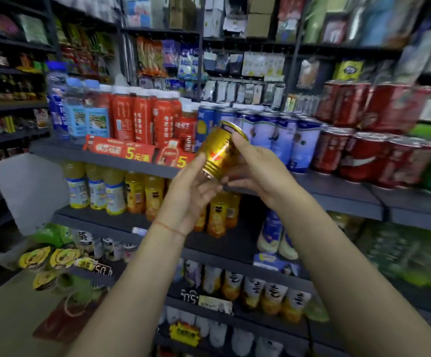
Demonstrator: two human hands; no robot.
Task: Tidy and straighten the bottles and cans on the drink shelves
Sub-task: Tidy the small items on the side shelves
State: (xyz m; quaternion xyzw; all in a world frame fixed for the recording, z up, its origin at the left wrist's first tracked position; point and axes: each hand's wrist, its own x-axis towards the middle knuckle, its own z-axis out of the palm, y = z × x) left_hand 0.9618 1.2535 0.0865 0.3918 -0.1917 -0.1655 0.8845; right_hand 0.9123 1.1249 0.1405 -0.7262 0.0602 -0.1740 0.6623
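Observation:
A gold can (218, 150) is held tilted in front of the top drink shelf (132, 161), its top leaning to the upper right. My right hand (258, 171) grips it from the right, fingers curled around its side and top rim. My left hand (191, 191) touches its lower left side with nearly straight fingers. Behind the can stand blue-and-white cans (281, 140), red bottles (142, 117) to the left and red cans (363, 140) to the right.
Water bottles (80, 109) stand at the shelf's left end. Yellow juice bottles (116, 189) fill the shelf below, with cartons and pouches (255, 289) on lower shelves. Snack racks rise behind. A white container (29, 191) and packets lie at lower left.

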